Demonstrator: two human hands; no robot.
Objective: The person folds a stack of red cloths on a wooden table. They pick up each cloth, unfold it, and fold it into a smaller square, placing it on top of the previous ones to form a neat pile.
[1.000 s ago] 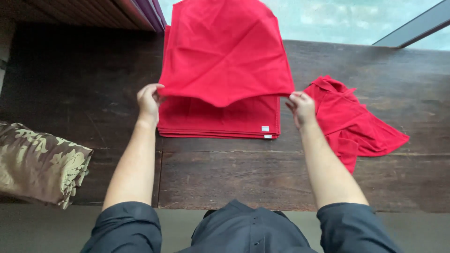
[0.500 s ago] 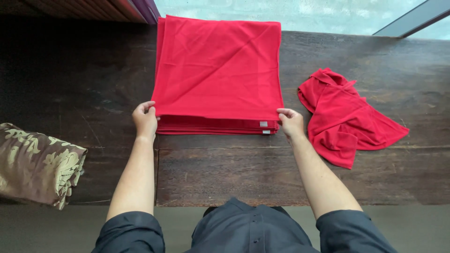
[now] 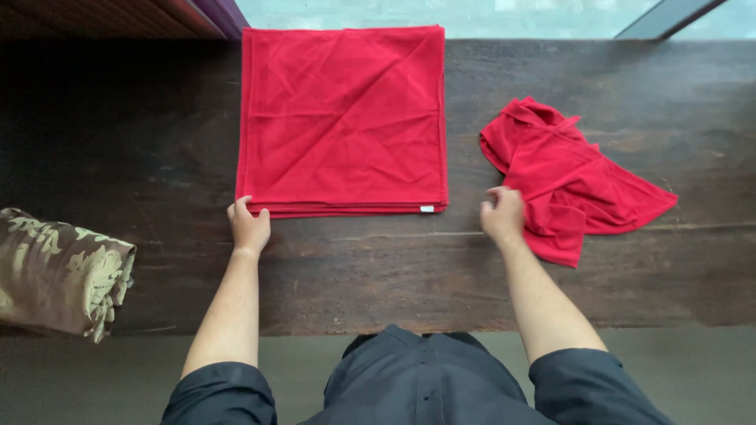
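Red crumpled cloth [image 3: 579, 177] lies under the right grip [image 3: 504, 214], fingers curled on it.

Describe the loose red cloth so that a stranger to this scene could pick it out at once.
Start at the dark wooden table, where a neat square stack of folded red cloths lies in the middle. Right of the stack, under the right hand, lies the loose red cloth. It alone is crumpled and uneven, not flat and square.
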